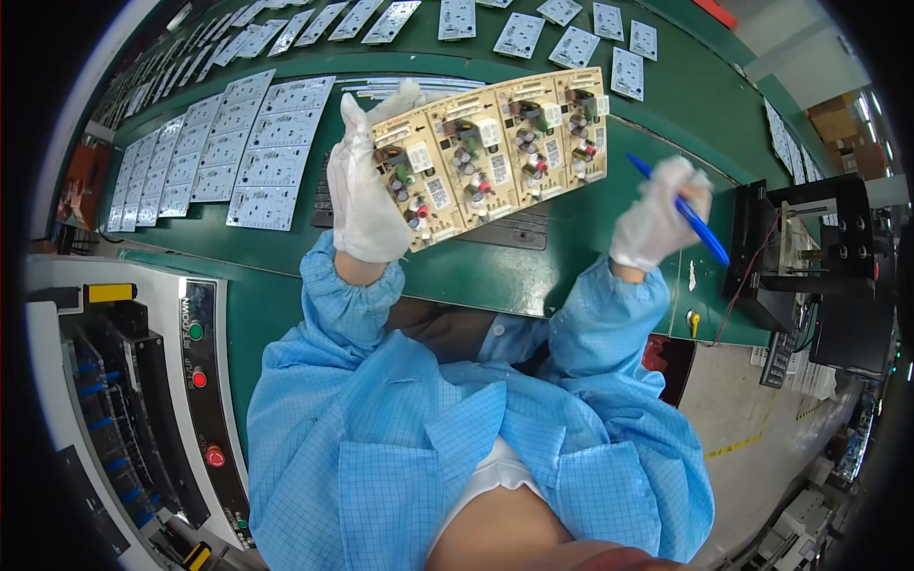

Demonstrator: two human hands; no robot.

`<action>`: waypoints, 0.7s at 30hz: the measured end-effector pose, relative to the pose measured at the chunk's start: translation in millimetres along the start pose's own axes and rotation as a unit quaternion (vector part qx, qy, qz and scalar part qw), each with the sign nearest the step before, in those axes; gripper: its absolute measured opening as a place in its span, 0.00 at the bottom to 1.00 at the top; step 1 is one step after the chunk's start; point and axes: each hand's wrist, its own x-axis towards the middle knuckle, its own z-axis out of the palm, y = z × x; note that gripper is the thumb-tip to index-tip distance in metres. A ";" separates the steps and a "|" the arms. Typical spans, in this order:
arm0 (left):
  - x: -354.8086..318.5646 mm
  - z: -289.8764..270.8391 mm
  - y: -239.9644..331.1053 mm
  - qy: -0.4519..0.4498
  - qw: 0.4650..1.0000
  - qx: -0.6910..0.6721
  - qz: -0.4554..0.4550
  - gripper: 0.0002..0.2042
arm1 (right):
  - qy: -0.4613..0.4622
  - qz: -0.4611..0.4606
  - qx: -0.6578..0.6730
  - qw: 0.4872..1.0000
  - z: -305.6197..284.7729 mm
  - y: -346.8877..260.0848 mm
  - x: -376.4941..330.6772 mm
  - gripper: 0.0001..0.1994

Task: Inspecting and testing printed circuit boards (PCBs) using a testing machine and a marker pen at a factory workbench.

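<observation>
My left hand, in a white glove, grips the left end of a tan circuit board panel. The panel is tilted above the green bench, its component side facing me, with capacitors, coils and white blocks in repeating sections. Off to its right, my right hand, also in a white glove and slightly blurred, is closed around a blue pen. The pen slants across the fingers, apart from the panel. Beneath the panel, a dark grey flat bar shows in part on the bench.
White circuit board panels lie in rows on the green bench at left. Smaller white boards rest on the green surface behind. A black fixture stands at right. A machine with a button panel is at my left.
</observation>
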 end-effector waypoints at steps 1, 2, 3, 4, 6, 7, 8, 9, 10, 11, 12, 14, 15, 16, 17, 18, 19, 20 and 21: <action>1.3 -6.6 0.9 0.003 1.000 0.002 0.001 0.31 | 0.058 0.091 0.032 0.994 -3.0 -17.7 2.3 0.13; 4.9 -14.8 0.3 0.003 1.000 0.003 -0.003 0.31 | 0.092 0.180 0.036 0.979 -4.3 -31.4 7.8 0.11; 7.3 -14.8 -3.0 0.003 1.000 0.000 -0.008 0.30 | 0.058 0.194 0.048 0.978 -17.1 -26.9 15.2 0.10; 8.0 -10.5 -1.3 0.018 1.000 0.008 -0.015 0.30 | -0.006 0.208 0.102 0.973 -21.4 -21.2 23.1 0.12; 19.1 -19.3 -6.7 -0.013 0.997 0.077 0.026 0.30 | -0.110 0.257 0.245 0.928 -14.3 -5.3 29.9 0.16; 24.6 -28.0 -9.0 -0.044 0.987 0.143 0.063 0.30 | -0.151 0.291 0.328 0.886 -4.7 1.0 26.6 0.18; 28.6 -34.1 -9.8 -0.063 0.985 0.145 0.065 0.29 | -0.203 0.375 0.325 0.844 1.5 0.1 21.1 0.18; 33.6 -39.9 -8.2 -0.061 0.985 0.145 0.064 0.28 | -0.234 0.458 0.310 0.799 10.0 -0.4 13.8 0.19; 37.6 -49.6 -6.7 -0.071 0.979 0.181 0.066 0.28 | -0.342 0.318 0.209 0.859 11.0 -6.6 3.1 0.19; 38.3 -59.8 -4.5 -0.081 0.971 0.216 0.068 0.27 | -0.436 0.163 0.098 0.880 13.3 -15.3 -8.8 0.19; 37.3 -64.8 -1.9 -0.080 0.971 0.215 0.068 0.27 | -0.413 0.144 0.106 0.893 21.9 -20.9 -19.8 0.20; 30.2 -71.0 3.6 -0.097 0.940 0.290 0.149 0.29 | -0.398 0.250 0.121 0.874 21.9 -34.3 -30.8 0.20; 24.2 -71.4 2.9 -0.095 0.941 0.288 0.147 0.29 | -0.392 0.245 0.121 0.878 18.9 -30.2 -33.1 0.20; 17.9 -70.9 1.7 -0.125 0.938 0.270 0.177 0.30 | -0.397 0.280 0.122 0.866 11.8 -30.7 -32.9 0.18; 12.5 -71.5 0.8 -0.154 0.933 0.252 0.206 0.31 | -0.400 0.316 0.123 0.852 3.0 -34.1 -34.6 0.16; 6.8 -73.5 -0.7 -0.155 0.933 0.260 0.196 0.31 | -0.414 0.130 0.119 0.893 -5.1 -32.6 -43.6 0.15; 3.8 -75.2 -2.6 -0.156 0.932 0.268 0.186 0.32 | -0.440 -0.130 -0.053 0.887 -10.0 -33.7 -37.8 0.18; 5.0 -73.4 -3.0 -0.147 0.930 0.278 0.191 0.32 | -0.445 -0.106 -0.013 0.889 -10.9 -26.4 -37.7 0.17; 8.4 -69.8 -2.0 -0.144 0.926 0.288 0.195 0.32 | -0.445 -0.080 0.024 0.892 -10.0 -17.7 -39.3 0.16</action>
